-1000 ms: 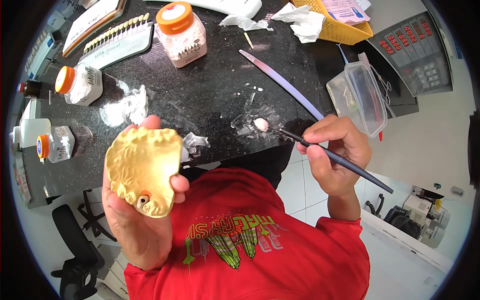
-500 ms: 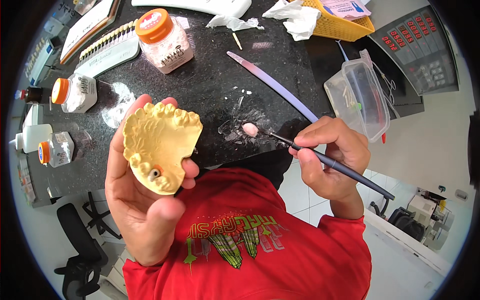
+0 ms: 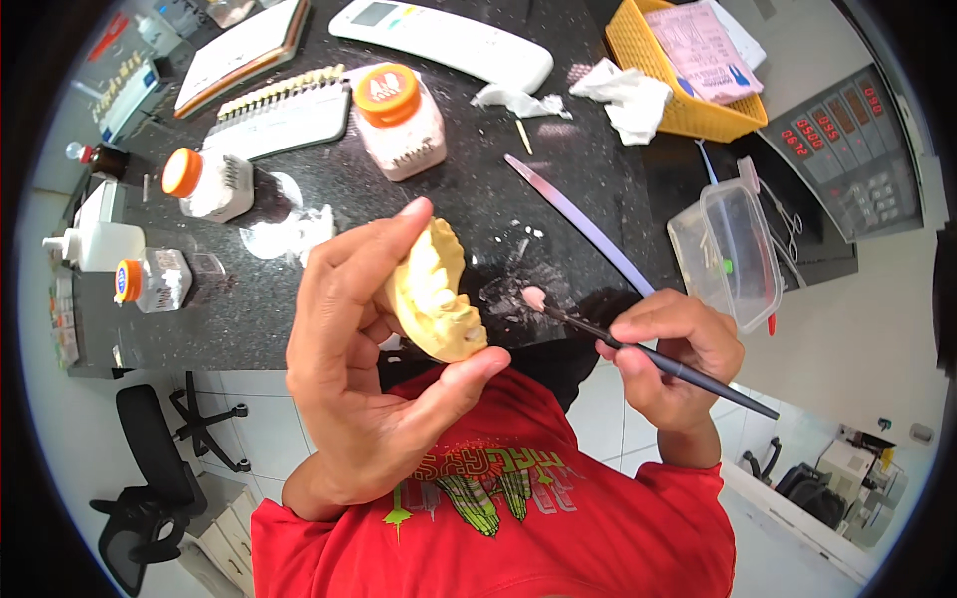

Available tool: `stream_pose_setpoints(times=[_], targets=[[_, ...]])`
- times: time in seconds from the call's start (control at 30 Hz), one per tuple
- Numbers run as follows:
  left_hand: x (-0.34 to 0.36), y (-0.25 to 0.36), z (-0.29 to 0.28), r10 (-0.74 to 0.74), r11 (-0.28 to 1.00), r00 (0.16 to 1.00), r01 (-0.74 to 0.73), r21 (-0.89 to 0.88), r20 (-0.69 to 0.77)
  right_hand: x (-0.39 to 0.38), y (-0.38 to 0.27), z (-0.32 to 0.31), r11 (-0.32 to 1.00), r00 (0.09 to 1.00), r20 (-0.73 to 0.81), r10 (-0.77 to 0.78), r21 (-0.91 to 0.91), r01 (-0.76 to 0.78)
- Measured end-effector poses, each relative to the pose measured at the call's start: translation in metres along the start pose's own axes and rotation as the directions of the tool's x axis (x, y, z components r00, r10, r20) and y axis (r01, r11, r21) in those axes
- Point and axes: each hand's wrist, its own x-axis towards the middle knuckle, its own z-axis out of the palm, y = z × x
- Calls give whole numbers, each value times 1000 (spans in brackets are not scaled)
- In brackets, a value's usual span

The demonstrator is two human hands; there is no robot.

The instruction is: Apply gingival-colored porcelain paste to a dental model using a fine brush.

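Note:
A yellow plaster dental model [image 3: 431,304], turned partly on its side, is gripped between the fingers and thumb of my left hand [image 3: 364,409]. Its row of teeth faces right, and the fingers cover part of its back. My right hand [image 3: 683,349] pinches a slim dark-handled brush [image 3: 698,377], tip pointing left. At that tip is a small pink lump [image 3: 534,298] of soft-looking material, above a white powdery smear [image 3: 503,294] on the black counter. I cannot tell whether the lump rests on the counter or is lifted. The model and brush tip are apart.
Orange-lidded jars [image 3: 401,125] and a tooth shade guide [image 3: 274,115] stand at the left and back. A lilac spatula [image 3: 583,224] lies beyond the brush. To the right are a clear plastic box [image 3: 743,269], a yellow basket [image 3: 688,118] and a digital control panel [image 3: 842,154].
My left hand has tilted the model from chewing side up to side-on and brought it right, nearer the brush. The brush tip now meets the pink lump. The whole view has shifted slightly.

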Motion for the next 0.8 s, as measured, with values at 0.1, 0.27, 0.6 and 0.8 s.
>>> stream_pose_setpoints(times=[0.1, 0.27, 0.6, 0.8], targets=[[1, 3, -6, 40, 996, 999, -41, 77, 14, 3, -5, 1, 984, 999, -7, -53, 167, 54], [3, 3, -5, 68, 998, 998, -68, 12, 16, 10, -14, 5, 929, 989, -24, -148, 339, 148], [-8, 21, 2, -214, 860, 963, 266, -436, 164, 38, -32, 23, 919, 967, 77, -241, 338, 202], [-12, 16, 2, -102, 893, 975, 178, -413, 200, 40, -39, 28, 928, 947, 122, -298, 271, 257]])
